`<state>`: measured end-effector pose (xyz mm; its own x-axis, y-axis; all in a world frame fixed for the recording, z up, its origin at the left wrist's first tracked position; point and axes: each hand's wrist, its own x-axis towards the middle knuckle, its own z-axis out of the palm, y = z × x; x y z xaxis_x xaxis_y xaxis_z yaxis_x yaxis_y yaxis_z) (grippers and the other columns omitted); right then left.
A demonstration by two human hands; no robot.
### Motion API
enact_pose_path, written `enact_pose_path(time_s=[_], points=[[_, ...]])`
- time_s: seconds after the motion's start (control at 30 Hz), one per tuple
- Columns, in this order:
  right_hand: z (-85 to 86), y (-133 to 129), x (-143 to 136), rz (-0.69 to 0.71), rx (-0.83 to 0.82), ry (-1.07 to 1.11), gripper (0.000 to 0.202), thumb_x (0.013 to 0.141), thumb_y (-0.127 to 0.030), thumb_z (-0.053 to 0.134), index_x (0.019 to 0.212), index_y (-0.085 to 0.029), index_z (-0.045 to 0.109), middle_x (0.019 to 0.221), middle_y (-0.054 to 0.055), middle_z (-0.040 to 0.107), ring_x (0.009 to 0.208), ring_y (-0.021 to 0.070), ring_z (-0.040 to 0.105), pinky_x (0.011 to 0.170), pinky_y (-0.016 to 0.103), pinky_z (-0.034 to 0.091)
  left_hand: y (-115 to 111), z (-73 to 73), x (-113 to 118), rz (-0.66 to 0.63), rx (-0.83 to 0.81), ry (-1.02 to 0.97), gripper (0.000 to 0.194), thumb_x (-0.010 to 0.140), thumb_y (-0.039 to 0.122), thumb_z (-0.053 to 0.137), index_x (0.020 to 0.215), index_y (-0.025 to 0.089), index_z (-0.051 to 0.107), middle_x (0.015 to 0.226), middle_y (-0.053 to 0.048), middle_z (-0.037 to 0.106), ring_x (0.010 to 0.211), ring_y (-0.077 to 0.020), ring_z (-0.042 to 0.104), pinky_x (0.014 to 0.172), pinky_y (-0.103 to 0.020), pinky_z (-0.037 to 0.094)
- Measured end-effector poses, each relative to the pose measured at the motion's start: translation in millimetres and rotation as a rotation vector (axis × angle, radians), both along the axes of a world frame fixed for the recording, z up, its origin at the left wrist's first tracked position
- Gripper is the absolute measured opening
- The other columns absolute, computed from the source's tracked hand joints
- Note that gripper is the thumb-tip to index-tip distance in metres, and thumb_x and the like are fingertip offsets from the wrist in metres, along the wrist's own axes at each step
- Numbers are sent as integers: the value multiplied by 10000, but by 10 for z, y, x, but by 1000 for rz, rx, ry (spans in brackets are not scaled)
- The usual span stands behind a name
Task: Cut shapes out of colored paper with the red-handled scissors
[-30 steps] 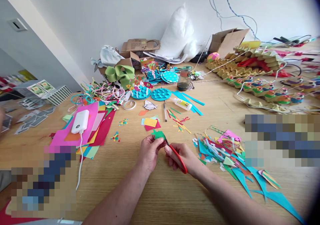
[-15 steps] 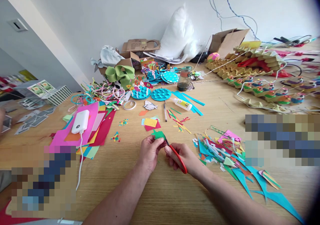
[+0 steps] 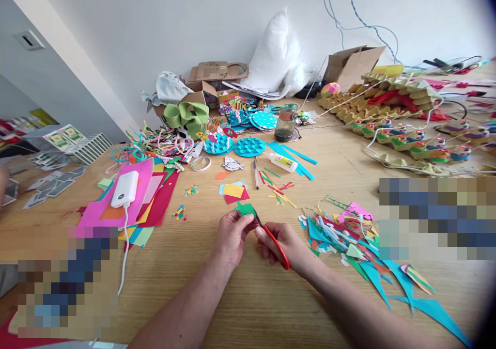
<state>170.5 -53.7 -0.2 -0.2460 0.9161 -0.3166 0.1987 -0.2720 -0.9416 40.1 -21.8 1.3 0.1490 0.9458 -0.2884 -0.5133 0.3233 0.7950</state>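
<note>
Between the thumb and fingers of my left hand (image 3: 232, 234) is a small green piece of paper (image 3: 245, 209) with a jagged outline. My right hand (image 3: 282, 243) is closed round the red handles of a pair of scissors (image 3: 276, 243). The dark blades point up and left and meet the right edge of the green paper; their tips are partly hidden. Just beyond my hands lie yellow, red and light blue paper pieces (image 3: 234, 190), an orange fish-shaped cutout (image 3: 222, 175) and a white paper fish with a drawn outline (image 3: 232, 163).
Colored paper sheets (image 3: 165, 199) and a white power bank (image 3: 125, 189) lie left. Paper scraps (image 3: 349, 235) spread to the right. Farther back are a pen (image 3: 256, 176), a glue bottle (image 3: 283, 162), blue paper discs (image 3: 249, 146), a glass jug (image 3: 285, 124) and egg cartons (image 3: 349, 101).
</note>
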Motion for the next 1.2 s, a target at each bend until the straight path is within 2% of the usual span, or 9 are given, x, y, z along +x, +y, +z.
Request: enact_pose_path(time_s=[0.73, 1.2], points=[[-24, 10, 21, -26, -6, 26, 482, 735, -635, 568, 625, -179, 458, 467, -35, 535, 371, 94, 498, 352, 181, 319, -26, 64, 10, -37, -14, -22, 157, 593, 193, 752, 641, 132, 616, 645, -11, 641, 599, -101, 570, 631, -231, 446], [-14, 15, 17, -24, -3, 47, 475, 742, -631, 562, 659, -169, 486, 482, -34, 540, 376, 88, 495, 361, 179, 328, -15, 22, 20, 2, -14, -16, 147, 593, 212, 743, 609, 138, 617, 620, -15, 641, 593, -106, 571, 646, -246, 445]])
